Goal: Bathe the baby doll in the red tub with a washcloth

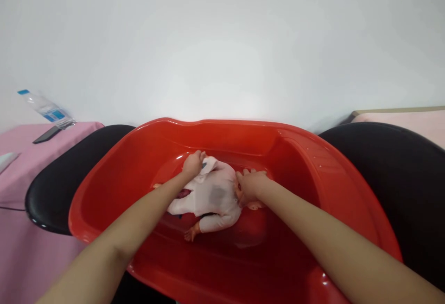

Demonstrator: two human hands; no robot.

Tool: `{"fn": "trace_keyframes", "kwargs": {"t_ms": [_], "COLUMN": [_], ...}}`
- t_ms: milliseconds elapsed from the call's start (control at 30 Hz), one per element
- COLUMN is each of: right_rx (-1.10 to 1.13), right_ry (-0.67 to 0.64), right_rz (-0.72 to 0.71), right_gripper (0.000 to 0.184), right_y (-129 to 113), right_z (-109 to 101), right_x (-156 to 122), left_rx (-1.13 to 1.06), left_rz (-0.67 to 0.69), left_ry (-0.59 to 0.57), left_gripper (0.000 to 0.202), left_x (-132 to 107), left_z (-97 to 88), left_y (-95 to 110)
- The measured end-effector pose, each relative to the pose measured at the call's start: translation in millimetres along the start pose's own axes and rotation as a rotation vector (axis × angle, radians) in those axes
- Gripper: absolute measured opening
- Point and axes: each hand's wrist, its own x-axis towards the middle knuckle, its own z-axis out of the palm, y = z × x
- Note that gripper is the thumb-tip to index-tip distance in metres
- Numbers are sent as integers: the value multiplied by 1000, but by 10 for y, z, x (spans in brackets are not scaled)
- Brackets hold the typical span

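Note:
A baby doll (219,195) in a wet-looking white outfit lies in a red baby bathtub (299,130), its head toward the right. One of its arms points toward the near side, with the doll's hand bare. My left hand (193,164) is closed at the far side of the doll's body, by its white clothing; exactly which part it pinches is hidden. At the head and neck end, my right hand (253,184) is curved over the doll, covering most of the head. A dark reddish patch shows near the doll's legs.
Black chair seats (378,155) flank the tub on both sides. Left is a pink-covered table (21,132) with a dark flat object (47,135) and a clear plastic package (45,107). A white wall (222,44) rises behind; a pale pink surface (413,121) is at right.

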Motion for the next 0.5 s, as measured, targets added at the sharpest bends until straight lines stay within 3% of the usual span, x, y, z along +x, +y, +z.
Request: {"fn": "trace_keyframes", "kwargs": {"t_ms": [133,233,333,500], "right_rx": [6,6,-11,-9], "right_ry": [29,43,16,11], "right_rz": [8,17,22,16], "right_gripper": [113,115,117,114], "right_y": [-20,-35,-39,-25], "right_z": [11,-8,-26,-12], "right_x": [-32,-73,-80,-35], "left_rx": [-43,-61,-33,73], "left_rz": [158,385,498,369], "left_ry": [-30,-175,-259,-213], "left_gripper": [47,27,19,25], "left_x": [181,177,157,233], "left_z": [314,528,596,392], "left_y": [638,839,734,311]}}
